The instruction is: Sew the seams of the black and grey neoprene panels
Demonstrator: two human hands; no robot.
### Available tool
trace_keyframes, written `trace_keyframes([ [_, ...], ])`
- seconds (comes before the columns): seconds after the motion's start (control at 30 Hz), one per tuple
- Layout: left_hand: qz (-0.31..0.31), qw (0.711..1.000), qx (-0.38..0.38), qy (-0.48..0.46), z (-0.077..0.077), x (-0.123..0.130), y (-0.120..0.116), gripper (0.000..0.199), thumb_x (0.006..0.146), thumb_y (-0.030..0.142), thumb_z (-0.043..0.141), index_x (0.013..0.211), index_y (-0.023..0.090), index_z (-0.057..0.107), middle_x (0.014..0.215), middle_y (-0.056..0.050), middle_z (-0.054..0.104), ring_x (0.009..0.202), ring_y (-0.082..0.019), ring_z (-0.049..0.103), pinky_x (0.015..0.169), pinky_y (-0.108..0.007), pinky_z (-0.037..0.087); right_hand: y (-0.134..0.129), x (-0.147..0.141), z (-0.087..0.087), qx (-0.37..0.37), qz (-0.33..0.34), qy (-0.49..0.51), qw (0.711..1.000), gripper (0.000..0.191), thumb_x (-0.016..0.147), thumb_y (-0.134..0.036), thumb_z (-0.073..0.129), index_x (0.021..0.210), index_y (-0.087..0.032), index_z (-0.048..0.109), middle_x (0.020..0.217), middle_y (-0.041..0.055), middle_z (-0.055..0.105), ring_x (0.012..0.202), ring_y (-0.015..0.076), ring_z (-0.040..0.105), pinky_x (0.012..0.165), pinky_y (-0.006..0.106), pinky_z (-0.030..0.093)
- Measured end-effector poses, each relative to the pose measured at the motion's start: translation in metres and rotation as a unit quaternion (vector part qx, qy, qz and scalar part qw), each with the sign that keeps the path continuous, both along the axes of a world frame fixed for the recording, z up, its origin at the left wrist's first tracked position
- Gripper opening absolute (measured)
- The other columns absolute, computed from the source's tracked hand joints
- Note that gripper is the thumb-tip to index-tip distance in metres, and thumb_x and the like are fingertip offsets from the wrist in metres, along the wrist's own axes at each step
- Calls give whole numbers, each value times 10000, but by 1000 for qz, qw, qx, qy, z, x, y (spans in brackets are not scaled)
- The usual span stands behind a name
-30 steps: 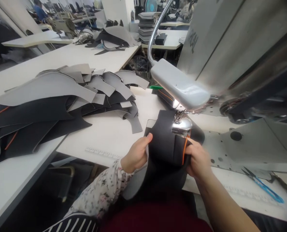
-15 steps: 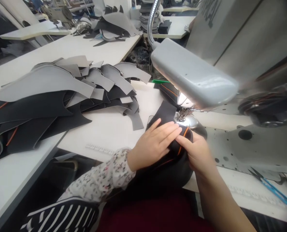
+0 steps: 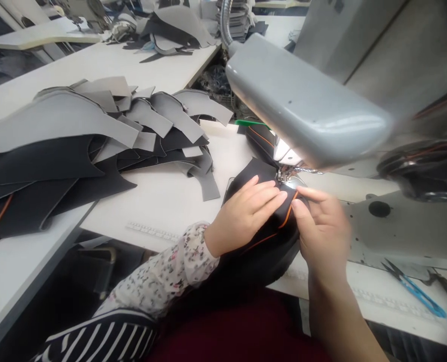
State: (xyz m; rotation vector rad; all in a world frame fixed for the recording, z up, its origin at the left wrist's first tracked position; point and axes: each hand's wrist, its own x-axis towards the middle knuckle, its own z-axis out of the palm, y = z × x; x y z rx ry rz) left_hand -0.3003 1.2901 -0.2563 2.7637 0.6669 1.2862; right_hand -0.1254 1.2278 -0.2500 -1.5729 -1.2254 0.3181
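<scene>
A black, soft-looking sheet-material piece (image 3: 280,251) lay with its far end by the shiny metal presser foot (image 3: 283,175), at its 12 o'clock, and its near bulk sagging toward the wearer at 6 o'clock. Judging by that easy bend, it was probably light, flexible and a little springy, more apt to curl or creep than to break; the matte face suggested only modest slip. The narrow bright-orange trim line (image 3: 289,213) seemed the handiest place to take hold, with a flat palm steadying the broad part. The left hand (image 3: 246,216), at 10 o'clock, lay palm-down on it, fingers outstretched toward 2 o'clock and clasping nothing; its floral-print fabric sleeve (image 3: 166,281) came in from 8 o'clock. The right hand (image 3: 323,231), at 3 o'clock, was blurred, its wrist raised and thumb and forefinger at the trim; whether they pinched it could not be told. Beyond, a smooth grey lamp head (image 3: 302,100) hung toward 1 o'clock, blue-handled metal snips (image 3: 421,296) lay at 4 o'clock, and a spread pile of grey and black cut panels (image 3: 76,120) lay at 10 o'clock.
</scene>
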Motion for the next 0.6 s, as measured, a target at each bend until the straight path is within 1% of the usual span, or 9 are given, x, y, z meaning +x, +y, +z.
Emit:
trace_keyframes([
  [0.1,-1,1000,9,-1,1,1,0,351,1024,93,500,1370,96,564,1308,-125,676,1347,-260,581,1219,-526,420,0,1,-1,-2,1,14,1000,303,943,-436,680,1196,-269,694,1104,38,734,1032,229,707,858,378,571],
  [0.17,3,1000,11,-1,2,1,-1,349,1015,85,517,1360,85,569,1301,-127,679,1334,-268,589,1213,-526,426,1,2,-1,-1,4,21,1000,291,946,-427,679,1193,-273,694,1109,31,735,1037,223,708,872,377,573],
  [0.3,9,1000,-5,-1,2,2,-4,349,1035,108,490,1377,121,556,1315,-117,674,1353,-259,575,1212,-542,424,3,3,0,8,11,25,1000,234,953,-390,674,1161,-288,706,1111,4,737,1027,185,711,869,320,569],
  [0.4,15,1000,-18,-1,1,3,-5,360,1043,122,480,1397,145,541,1325,-108,670,1364,-250,562,1218,-549,416,6,4,0,17,23,45,999,235,951,-391,676,1149,-272,716,1108,10,738,1018,181,714,872,311,569],
  [0.47,22,1000,-19,-1,2,4,-3,352,1042,132,489,1388,149,550,1316,-101,674,1344,-249,576,1217,-543,423,9,5,-1,15,28,58,998,258,953,-405,672,1154,-251,718,1112,28,736,1019,192,713,889,335,570],
  [0.6,16,1000,-12,-10,1,4,-3,352,1045,173,493,1391,160,560,1312,-95,674,1316,-249,594,1237,-522,410,14,6,0,8,30,69,997,267,963,-408,642,1160,-244,715,1166,52,719,1080,227,692,1013,441,530],
])
